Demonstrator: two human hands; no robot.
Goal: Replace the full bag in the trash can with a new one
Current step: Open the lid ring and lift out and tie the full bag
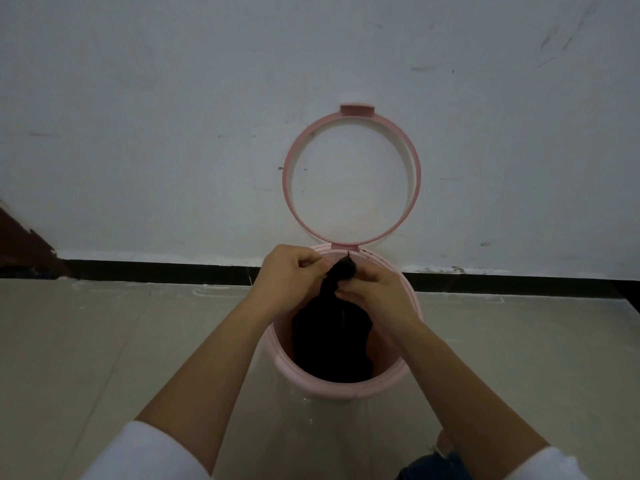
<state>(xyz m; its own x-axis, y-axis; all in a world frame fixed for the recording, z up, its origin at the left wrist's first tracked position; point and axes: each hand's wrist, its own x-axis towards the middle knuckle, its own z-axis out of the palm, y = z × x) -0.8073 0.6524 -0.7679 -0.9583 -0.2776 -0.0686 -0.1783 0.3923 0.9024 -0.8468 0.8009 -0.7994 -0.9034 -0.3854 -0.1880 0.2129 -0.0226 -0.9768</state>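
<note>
2 hands at frame center: left hand [289, 275] and right hand [372, 292] both pinching gathered neck of black bag [332, 341], still inside pink trash can [346, 389]. Ring [351, 174] flipped up. Remaining, apparently: knotting, lifting out, fitting new bag, none visible.

Scuffed white wall [173, 98], beige floor [104, 341]

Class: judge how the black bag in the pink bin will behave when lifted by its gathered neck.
Likely floppy: the black bag bunches thin where both hands pinch it. Probably sags below that grip. Weight unclear; contents hidden.
</note>
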